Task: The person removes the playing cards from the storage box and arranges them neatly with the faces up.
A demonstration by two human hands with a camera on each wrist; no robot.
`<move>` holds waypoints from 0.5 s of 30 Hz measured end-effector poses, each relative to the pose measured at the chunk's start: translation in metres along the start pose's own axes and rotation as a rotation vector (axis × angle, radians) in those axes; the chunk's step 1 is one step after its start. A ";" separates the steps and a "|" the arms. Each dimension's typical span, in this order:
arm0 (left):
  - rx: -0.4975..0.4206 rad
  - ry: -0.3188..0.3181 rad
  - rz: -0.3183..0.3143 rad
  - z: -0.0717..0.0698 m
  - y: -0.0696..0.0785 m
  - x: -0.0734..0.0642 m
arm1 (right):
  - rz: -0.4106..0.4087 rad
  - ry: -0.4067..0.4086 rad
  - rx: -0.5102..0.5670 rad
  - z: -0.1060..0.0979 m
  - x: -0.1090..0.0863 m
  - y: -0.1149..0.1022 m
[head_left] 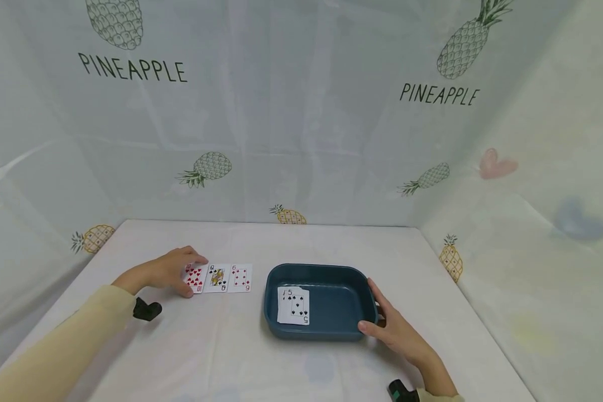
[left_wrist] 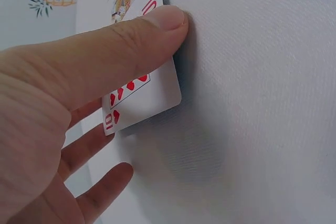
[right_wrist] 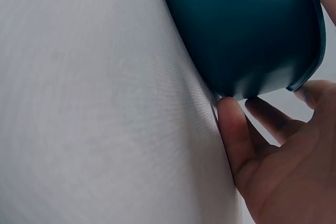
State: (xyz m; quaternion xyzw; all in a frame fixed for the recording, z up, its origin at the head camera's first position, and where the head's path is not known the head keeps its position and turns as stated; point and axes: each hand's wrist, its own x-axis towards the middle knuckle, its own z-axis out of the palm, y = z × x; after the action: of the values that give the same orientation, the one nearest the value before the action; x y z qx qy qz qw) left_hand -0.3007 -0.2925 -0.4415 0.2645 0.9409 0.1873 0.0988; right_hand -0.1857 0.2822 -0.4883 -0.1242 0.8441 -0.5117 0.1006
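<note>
Pinching 10 of hearts (head_left: 194, 278) by opposite edges with left hand (head_left: 171, 269) (likely light, slick, bendy; best held there); right of it, gripping tray (head_left: 334, 307) with right hand (head_left: 399, 332).

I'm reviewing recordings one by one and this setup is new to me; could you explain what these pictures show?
There is no machine here: a person works with bare hands. The wide picture comes from a camera worn on the head; the two close-ups come from cameras on the left and right wrists. On the white table, the left hand holds a ten of hearts, beside a face card and a red six. The right hand grips the right end of a blue tray containing a few cards, a black five on top.
</note>
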 end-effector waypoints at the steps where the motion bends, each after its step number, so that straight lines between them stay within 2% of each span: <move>1: -0.002 -0.003 0.000 0.000 -0.001 0.000 | 0.000 0.001 -0.004 0.000 0.000 0.000; 10: -0.004 -0.015 -0.041 -0.001 -0.004 0.001 | -0.007 0.004 -0.020 -0.001 0.000 0.001; 15: -0.014 -0.024 -0.042 -0.001 -0.003 0.001 | -0.005 0.005 -0.023 0.000 0.001 0.000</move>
State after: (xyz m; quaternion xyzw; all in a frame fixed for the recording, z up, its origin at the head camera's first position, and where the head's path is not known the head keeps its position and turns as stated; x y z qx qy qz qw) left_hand -0.3026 -0.2943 -0.4420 0.2460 0.9437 0.1883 0.1159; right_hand -0.1872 0.2820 -0.4884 -0.1263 0.8498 -0.5026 0.0958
